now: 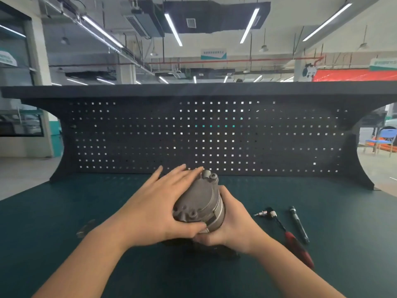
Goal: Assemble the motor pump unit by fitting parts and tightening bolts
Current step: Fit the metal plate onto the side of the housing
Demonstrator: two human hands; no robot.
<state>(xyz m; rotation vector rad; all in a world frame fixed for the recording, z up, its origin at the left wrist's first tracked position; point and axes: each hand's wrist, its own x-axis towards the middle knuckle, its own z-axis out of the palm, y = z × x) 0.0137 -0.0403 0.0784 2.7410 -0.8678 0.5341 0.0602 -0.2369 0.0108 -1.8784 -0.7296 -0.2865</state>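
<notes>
Both bare forearms reach in from the bottom edge and converge at centre. Left hand point(159, 208) lies palm down, fingers straight and spread, thumb tucked under toward the right. Right hand point(231, 224) sits lower, fingers curled in a grip, thumb up.

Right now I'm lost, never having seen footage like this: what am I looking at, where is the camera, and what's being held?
No machine here: a person's two bare hands, filmed from a camera worn on the head, looking forward and down. Both hold a grey ribbed metal pump housing over the dark green bench mat. The left hand lies flat-fingered across it; the right hand has its grip curled round the side. On the mat to the right lie a red-handled ratchet tool and a black rod-shaped tool. Behind stands a black pegboard.
</notes>
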